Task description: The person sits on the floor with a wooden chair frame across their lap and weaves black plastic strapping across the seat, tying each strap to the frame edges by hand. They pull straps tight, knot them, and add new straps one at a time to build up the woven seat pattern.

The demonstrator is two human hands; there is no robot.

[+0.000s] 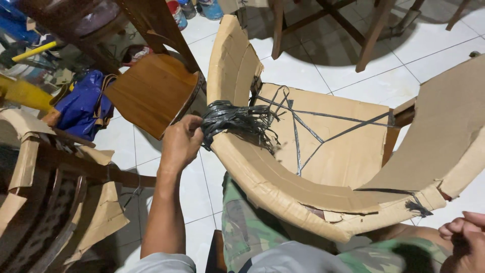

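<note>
Left hand (pixel 181 143) grips black strap bundle (pixel 233 121) on cardboard-wrapped chair (pixel 283 187) — right hand (pixel 462 237) curled loosely, holding nothing visible.

White floor tiles (pixel 303 60) with grey grout run under dark wooden chair legs (pixel 371 35). A bare wooden chair seat (pixel 151 91) stands left, beside what may be a blue bag (pixel 81 108).

The person wears a light grey short-sleeved shirt (pixel 166 263) that leaves both forearms bare, and camouflage shorts (pixel 247 227) patterned in green, brown and pale patches; no rings, watch or gloves show on either hand.
</note>
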